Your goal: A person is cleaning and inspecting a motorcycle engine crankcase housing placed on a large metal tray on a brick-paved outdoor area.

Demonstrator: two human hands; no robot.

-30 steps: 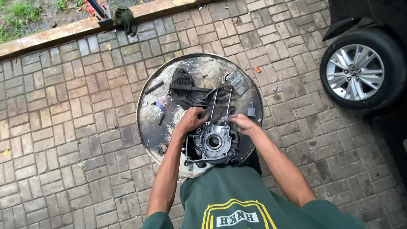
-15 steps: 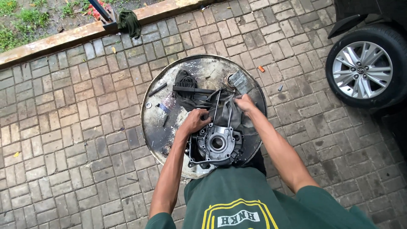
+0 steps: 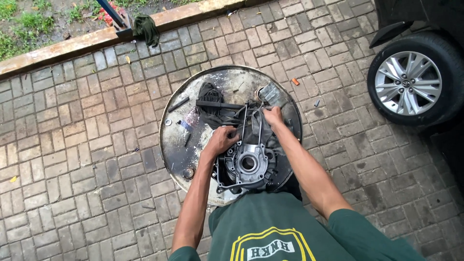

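Hands on engine case (image 3: 246,166) atop round metal tray (image 3: 193,96): my L hand (image 3: 221,140) curled gripping its rim, R hand (image 3: 273,116) closed on dark rag (image 3: 251,128) just past it.

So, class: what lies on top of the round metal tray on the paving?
On the round metal tray: a grey engine casing under both hands, a dark rag, a black bar, small loose parts. The tray beneath the casing is covered.

One view only, worn on the head, looking almost straight down from standing height. Centred on a round metal tray (image 3: 174,140) lying on brick paving (image 3: 72,159). Farther off: grass strip (image 3: 29,24) along the top edge, car wheel (image 3: 408,82) at right.
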